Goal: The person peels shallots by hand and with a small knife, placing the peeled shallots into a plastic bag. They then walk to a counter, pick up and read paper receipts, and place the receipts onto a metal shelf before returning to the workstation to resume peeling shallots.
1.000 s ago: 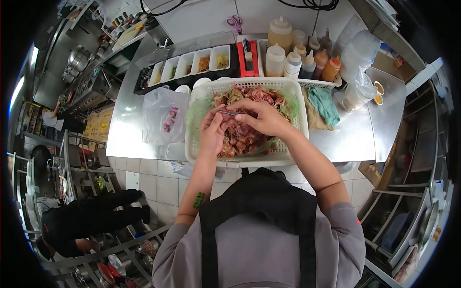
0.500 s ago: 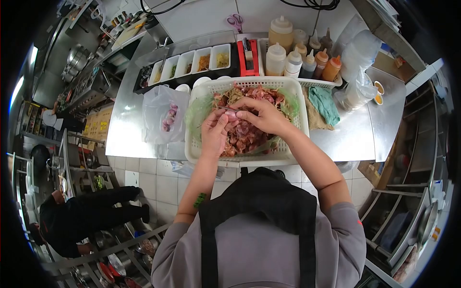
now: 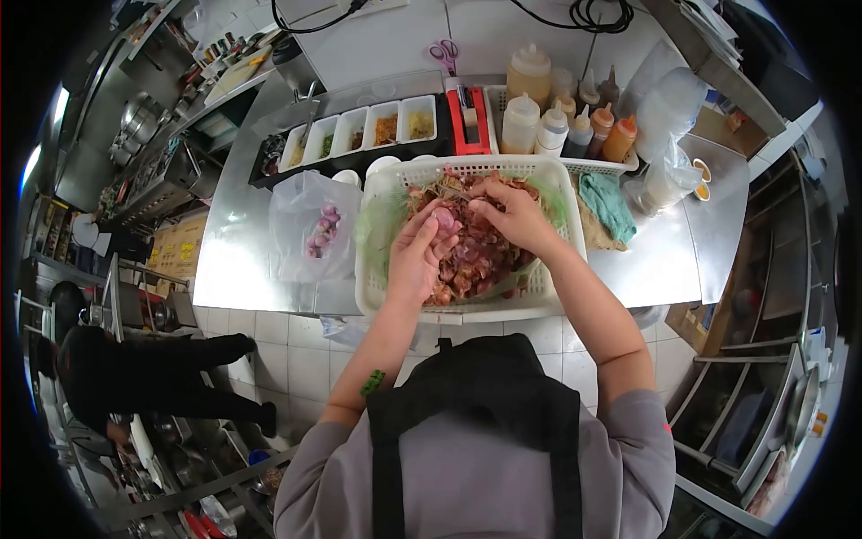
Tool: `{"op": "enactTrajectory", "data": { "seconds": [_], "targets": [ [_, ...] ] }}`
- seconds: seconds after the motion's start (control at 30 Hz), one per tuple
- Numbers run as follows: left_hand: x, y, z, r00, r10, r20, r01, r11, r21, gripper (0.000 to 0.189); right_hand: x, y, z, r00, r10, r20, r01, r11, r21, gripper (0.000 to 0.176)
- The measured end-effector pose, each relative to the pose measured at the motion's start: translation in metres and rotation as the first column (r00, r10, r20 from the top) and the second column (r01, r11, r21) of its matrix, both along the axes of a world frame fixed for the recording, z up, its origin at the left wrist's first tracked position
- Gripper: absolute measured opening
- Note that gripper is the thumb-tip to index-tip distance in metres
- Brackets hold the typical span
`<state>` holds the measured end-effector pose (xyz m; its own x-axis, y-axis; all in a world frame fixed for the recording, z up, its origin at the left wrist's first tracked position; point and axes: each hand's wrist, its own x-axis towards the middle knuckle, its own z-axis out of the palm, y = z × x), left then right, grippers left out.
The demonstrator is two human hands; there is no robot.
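Observation:
A white plastic basket (image 3: 467,311) lined with green plastic holds a heap of reddish shallots and skins (image 3: 476,260). My left hand (image 3: 415,260) is over the basket's left half and pinches a peeled pink shallot (image 3: 444,219) at its fingertips. My right hand (image 3: 514,216) is just to the right of it, fingers closed on a small thin knife (image 3: 456,190) whose blade points left over the heap. The two hands are a few centimetres apart.
A clear bag with a few peeled shallots (image 3: 316,226) lies left of the basket on the steel counter (image 3: 664,260). Behind stand squeeze bottles (image 3: 539,121), a compartment tray (image 3: 359,130), a red holder (image 3: 472,119). A green cloth (image 3: 606,203) lies on the right. Another person (image 3: 135,386) stands below left.
Both hands have moved slightly up and apart over the heap. The left hand now shows a peeled shallot at its fingertips. The person at lower left has shifted.

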<state>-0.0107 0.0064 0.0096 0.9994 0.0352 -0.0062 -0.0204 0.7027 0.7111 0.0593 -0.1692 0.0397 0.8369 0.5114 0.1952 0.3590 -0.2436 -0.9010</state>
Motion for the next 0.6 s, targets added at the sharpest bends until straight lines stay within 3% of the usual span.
{"op": "enactTrajectory", "data": {
  "seconds": [0.07, 0.13, 0.17, 0.23, 0.33, 0.6],
  "targets": [
    [-0.003, 0.000, -0.002, 1.000, -0.001, -0.026, 0.001, 1.000, 0.000, 0.033, -0.004, 0.001, -0.001, 1.000, -0.002, -0.017, 0.001, 0.997, -0.071, 0.022],
    [0.000, -0.002, -0.006, 0.997, 0.043, 0.066, -0.040, 0.998, -0.039, 0.028, -0.011, 0.004, 0.001, 0.996, 0.044, -0.078, -0.031, 0.986, 0.161, 0.022],
    [0.002, -0.002, -0.007, 0.997, 0.044, 0.070, -0.042, 0.998, -0.042, 0.028, -0.011, 0.004, 0.002, 0.996, 0.046, -0.075, -0.034, 0.987, 0.158, 0.022],
    [0.003, -0.001, -0.007, 0.993, 0.104, 0.049, -0.101, 0.993, -0.068, 0.026, -0.012, 0.003, 0.004, 0.968, 0.222, -0.121, -0.206, 0.970, 0.132, 0.027],
    [0.002, -0.003, -0.005, 0.994, 0.099, 0.048, -0.098, 0.995, -0.018, 0.026, -0.017, 0.007, 0.008, 0.973, 0.230, 0.013, -0.228, 0.956, 0.183, 0.027],
    [-0.002, -0.015, -0.007, 0.982, 0.183, 0.045, -0.181, 0.982, -0.047, 0.026, -0.014, 0.000, 0.009, 0.953, 0.303, -0.003, -0.300, 0.944, 0.139, 0.031]
  ]
}}
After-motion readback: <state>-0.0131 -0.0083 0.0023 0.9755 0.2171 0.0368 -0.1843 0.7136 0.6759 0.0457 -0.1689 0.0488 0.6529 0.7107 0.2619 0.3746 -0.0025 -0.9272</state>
